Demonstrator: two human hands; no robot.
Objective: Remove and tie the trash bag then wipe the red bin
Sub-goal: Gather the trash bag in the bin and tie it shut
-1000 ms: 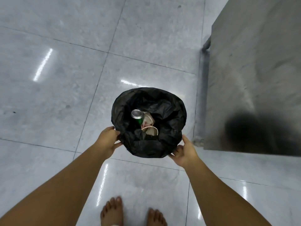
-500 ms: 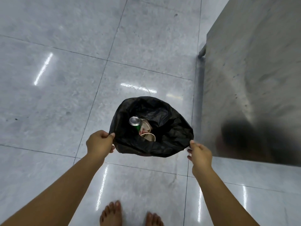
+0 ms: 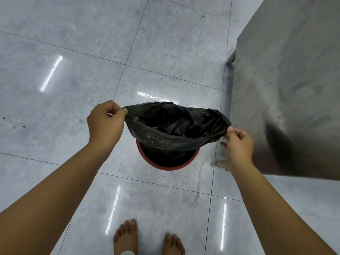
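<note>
A black trash bag [image 3: 171,137] hangs stretched wide between my hands above the red bin [image 3: 165,165], whose near rim shows below the bag. My left hand [image 3: 104,120] pinches the bag's left edge between thumb and fingers. My right hand [image 3: 239,142] pinches the right edge. The bag's mouth gapes open and its lower part still drops inside the bin. The inside of the bag is dark and its contents are hidden.
A steel table or cabinet [image 3: 287,85] stands close on the right, its leg [image 3: 230,58] on the floor beyond the bin. Glossy grey floor tiles [image 3: 73,70] spread to the left and ahead. My bare feet [image 3: 127,238] stand just behind the bin.
Both hands have risen and spread apart, lifting the bag's rim off the bin. The red rim now shows, and the can and cups seen inside earlier are out of sight.
</note>
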